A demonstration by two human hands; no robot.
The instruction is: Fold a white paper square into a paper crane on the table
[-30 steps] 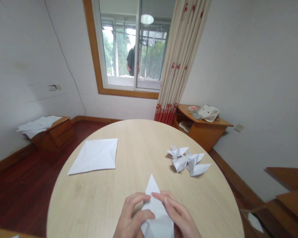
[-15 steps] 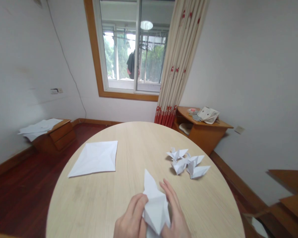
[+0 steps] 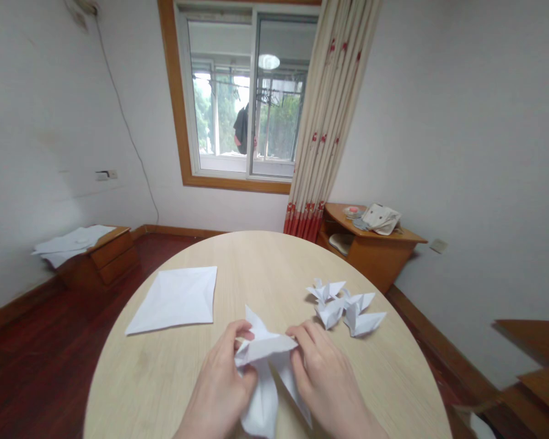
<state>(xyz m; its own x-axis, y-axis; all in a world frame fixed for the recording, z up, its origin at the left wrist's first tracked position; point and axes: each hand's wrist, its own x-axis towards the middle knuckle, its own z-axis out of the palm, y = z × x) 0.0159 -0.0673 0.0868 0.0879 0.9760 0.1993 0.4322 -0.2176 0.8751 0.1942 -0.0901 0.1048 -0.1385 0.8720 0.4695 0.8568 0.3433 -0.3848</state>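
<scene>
A partly folded piece of white paper (image 3: 268,347) is held between my two hands near the front of the round table. My left hand (image 3: 226,375) is closed on its left side, with the thumb below and fingers above. On the right, my right hand (image 3: 322,372) pinches the paper's edge. One pointed flap sticks up at the far side, and two long flaps hang toward me with a gap between them. Several folded paper cranes (image 3: 348,305) sit in a cluster beyond my right hand.
White creased paper sheets (image 3: 178,299) lie on the left of the round wooden table (image 3: 141,378). A low drawer cabinet (image 3: 114,250) with papers stands at the left wall. A corner cabinet (image 3: 375,256) holding a cloth bag (image 3: 381,218) is behind on the right, beside the curtain (image 3: 320,140).
My hands have shifted the paper and spread its lower flaps apart. The right hand, earlier with straighter fingers beside the paper, now grips its edge. The view has tilted slightly upward.
</scene>
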